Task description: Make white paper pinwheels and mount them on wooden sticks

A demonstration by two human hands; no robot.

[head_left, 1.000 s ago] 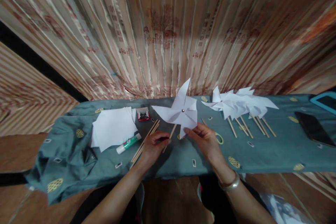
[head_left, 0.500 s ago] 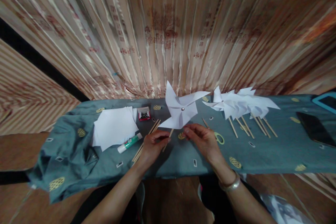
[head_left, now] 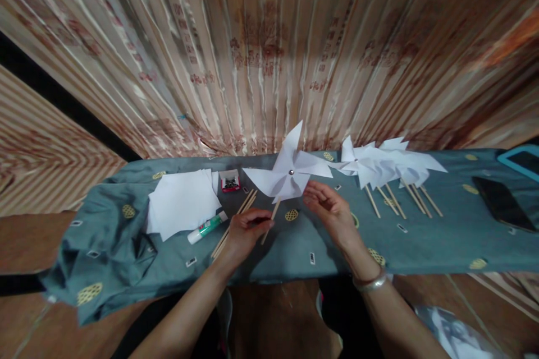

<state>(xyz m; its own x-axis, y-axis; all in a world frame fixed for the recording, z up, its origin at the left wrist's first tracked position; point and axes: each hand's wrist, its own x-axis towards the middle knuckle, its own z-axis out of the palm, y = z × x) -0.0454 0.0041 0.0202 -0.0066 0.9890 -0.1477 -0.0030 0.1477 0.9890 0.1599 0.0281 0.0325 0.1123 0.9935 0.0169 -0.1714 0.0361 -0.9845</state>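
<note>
Fingers of the left hand point(head_left: 246, 230) pinch the lower end of a thin wooden stick point(head_left: 269, 221), holding up a white paper pinwheel point(head_left: 289, 175) just above the counter point(head_left: 438, 235), near its middle. The right hand point(head_left: 332, 210) hovers just right of the pinwheel with its fingers loosely spread and curled, their tips close to a lower vane, gripping nothing; whether they touch the paper cannot be told. The pinwheel has pointed, folded vanes gathered at a small silvery pin at the hub, one vane pointing up and another stretching left. A metal bangle point(head_left: 370, 283) circles the right wrist. Left of the held stick lies a loose bundle of bare sticks point(head_left: 236, 219), then a glue stick point(head_left: 206, 228) with a green label, a stack of white paper squares point(head_left: 181, 202) and, farther back, a small red box point(head_left: 229, 182). To the right, a row of finished pinwheels point(head_left: 387, 165) lies overlapped, their sticks pointing toward the near edge. A dark phone point(head_left: 499, 202) rests at the far right, a teal-edged tablet point(head_left: 522, 160) beyond it. A grey-green cloth point(head_left: 109, 247) with yellow medallions covers the counter and bunches at the left end. Behind it hangs a pleated, tan-and-russet patterned curtain point(head_left: 269, 50); brown flooring point(head_left: 25, 241) shows at left.
</note>
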